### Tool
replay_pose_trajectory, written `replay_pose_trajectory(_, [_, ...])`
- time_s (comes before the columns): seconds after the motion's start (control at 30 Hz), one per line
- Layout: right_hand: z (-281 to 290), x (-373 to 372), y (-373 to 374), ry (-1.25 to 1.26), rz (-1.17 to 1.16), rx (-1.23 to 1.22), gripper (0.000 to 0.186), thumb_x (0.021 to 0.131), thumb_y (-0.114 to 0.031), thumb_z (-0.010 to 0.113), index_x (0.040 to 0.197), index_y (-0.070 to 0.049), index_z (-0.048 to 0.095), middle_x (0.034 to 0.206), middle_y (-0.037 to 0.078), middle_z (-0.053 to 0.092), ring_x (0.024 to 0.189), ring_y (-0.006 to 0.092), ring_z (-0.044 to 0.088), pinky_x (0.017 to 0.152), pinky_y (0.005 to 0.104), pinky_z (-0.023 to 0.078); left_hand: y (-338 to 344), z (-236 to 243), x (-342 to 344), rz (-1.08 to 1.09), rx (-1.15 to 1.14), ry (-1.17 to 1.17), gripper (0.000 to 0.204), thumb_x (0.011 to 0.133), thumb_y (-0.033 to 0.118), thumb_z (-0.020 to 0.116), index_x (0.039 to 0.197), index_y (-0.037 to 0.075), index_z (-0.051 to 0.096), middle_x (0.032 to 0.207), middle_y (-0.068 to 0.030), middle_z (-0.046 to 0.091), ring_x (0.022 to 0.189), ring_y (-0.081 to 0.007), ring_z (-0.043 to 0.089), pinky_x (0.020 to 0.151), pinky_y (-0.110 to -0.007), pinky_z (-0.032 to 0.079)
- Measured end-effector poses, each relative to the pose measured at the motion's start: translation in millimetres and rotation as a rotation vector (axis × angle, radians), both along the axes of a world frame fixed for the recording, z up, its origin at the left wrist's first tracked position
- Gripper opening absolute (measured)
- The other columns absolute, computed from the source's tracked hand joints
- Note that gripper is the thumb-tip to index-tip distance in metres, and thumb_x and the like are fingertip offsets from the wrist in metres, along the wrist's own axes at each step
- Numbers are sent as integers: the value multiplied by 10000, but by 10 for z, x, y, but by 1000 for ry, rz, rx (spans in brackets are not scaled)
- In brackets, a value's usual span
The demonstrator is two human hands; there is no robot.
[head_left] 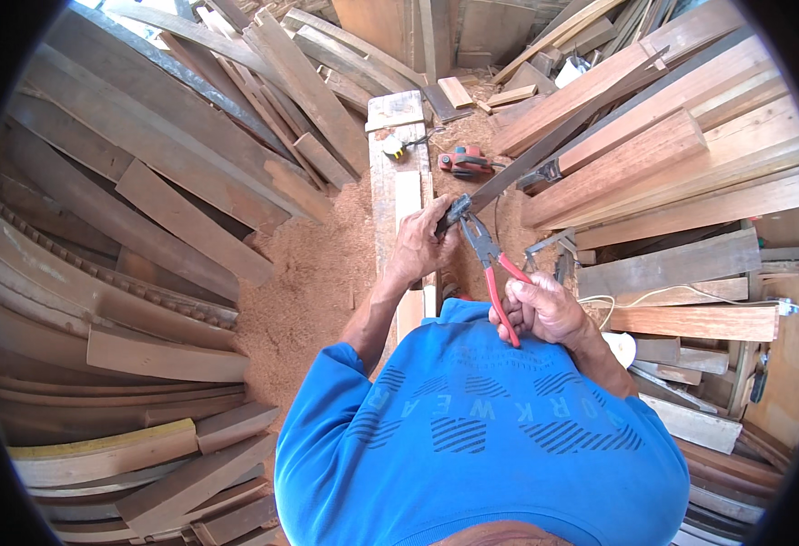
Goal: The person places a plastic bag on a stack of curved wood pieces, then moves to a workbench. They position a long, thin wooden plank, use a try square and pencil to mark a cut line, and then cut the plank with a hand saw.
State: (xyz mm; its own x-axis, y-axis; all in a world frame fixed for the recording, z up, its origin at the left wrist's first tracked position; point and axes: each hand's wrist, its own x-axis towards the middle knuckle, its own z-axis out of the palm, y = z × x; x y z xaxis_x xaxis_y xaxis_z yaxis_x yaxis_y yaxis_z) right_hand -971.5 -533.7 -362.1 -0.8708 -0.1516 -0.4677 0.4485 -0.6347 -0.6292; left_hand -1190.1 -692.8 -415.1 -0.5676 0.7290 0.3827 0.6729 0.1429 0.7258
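- Blue shirt (pixel 472 428) fills the near middle, both forearms reaching far from it.
- Right hand (pixel 545 309), grip closed round the red handles of pliers (pixel 489 255), sits just right of the counter.
- Pliers' nose points far and left, meeting the near end of a saw blade (pixel 527 164).
- Left hand (pixel 418 241), grip closed on that same blade end, rests over the counter (pixel 390 173).
- Counter is a narrow plank bench running far from the body; a tape measure (pixel 394 147) lies at its far part.
- Red power tool (pixel 465 161) sits on sawdust just right of the counter.
- Sawdust floor (pixel 313 273) lies open left of the counter, the only free ground.
- Stacked planks (pixel 145 209) wall the left side; more planks (pixel 672 173) crowd the right, close to the right hand.
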Motion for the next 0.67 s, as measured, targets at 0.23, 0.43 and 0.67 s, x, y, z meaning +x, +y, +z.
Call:
replay_pose_trajectory(0.23, [-79,-5,113,34,6,-181,339,1045,-298,529,1128,30,557,1067,242,692,874,299,736,732,399,610,33,36,8,29,-32,-56,431,819,77,676,1245,41,623,867,-174,692,758,-341,717,694,-415,565])
replay_pose_trajectory(0.43, [-93,-102,189,88,0,-243,289,990,-197,596,1177,17,541,1277,284,606,1063,346,707,884,478,612,132,45,119,113,6,-206,429,826,103,685,1238,9,612,821,-191,679,753,-380,701,693,-421,561])
replay_pose_trajectory(0.67, [-91,-27,281,94,116,175,651,944,-304,655,1428,75,442,1409,249,532,1253,346,612,905,483,605,34,-38,34,-15,-95,-177,502,825,106,680,1319,53,604,906,-229,702,830,-366,729,784,-460,567])
